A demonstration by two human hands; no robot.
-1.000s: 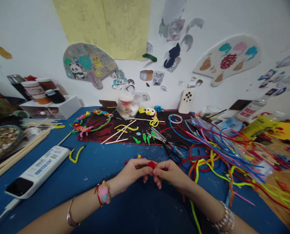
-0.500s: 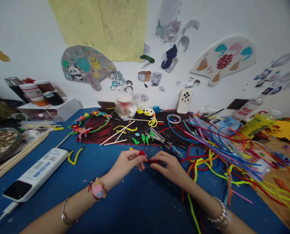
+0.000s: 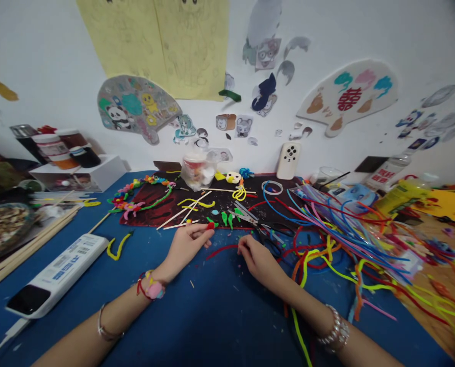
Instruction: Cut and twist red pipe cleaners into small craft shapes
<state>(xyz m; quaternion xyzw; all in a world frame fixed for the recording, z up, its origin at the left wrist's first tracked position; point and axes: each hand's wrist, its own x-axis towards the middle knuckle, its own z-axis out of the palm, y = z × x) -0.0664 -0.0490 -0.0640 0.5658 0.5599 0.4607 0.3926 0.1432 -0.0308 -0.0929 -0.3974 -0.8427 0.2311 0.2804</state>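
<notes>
My left hand (image 3: pixel 184 244) pinches a small red curled piece (image 3: pixel 211 225) at its fingertips, just in front of the dark mat (image 3: pixel 162 206). A red pipe cleaner (image 3: pixel 222 249) lies on the blue table (image 3: pixel 197 316) between my hands. My right hand (image 3: pixel 258 260) is curled with its fingertips at the right end of that red pipe cleaner. Small green shaped pieces (image 3: pixel 227 219) and scissors (image 3: pixel 258 224) lie just beyond both hands.
A heap of coloured pipe cleaners (image 3: pixel 350 234) spreads to the right. A white power strip (image 3: pixel 55 272) and wooden sticks (image 3: pixel 24 244) lie left. A flower garland (image 3: pixel 135 196), a plastic cup (image 3: pixel 197 171) and a white device (image 3: pixel 287 159) sit toward the wall.
My hands were together at a red piece near me. They have moved forward and apart: the left carried the small red piece toward the mat, and the red pipe cleaner now lies stretched between them.
</notes>
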